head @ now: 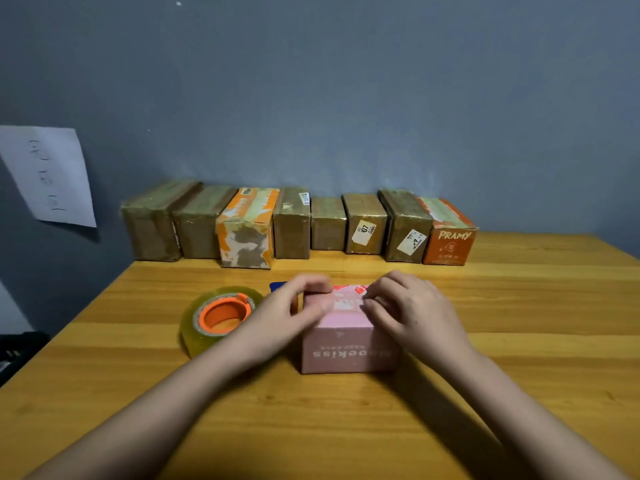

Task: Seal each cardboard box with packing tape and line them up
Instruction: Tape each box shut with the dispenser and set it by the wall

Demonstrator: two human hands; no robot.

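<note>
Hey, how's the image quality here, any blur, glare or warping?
Head view: both hands, left and right, are motion-blurred on the pink box; glare sheens the taped boxes by the wall; wide-angle warping bows the table edges; light is dim and soft, with faint shadows.

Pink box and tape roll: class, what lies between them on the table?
In the head view, the left hand lies between the tape roll and the pink box, its fingers on the box top.
</note>
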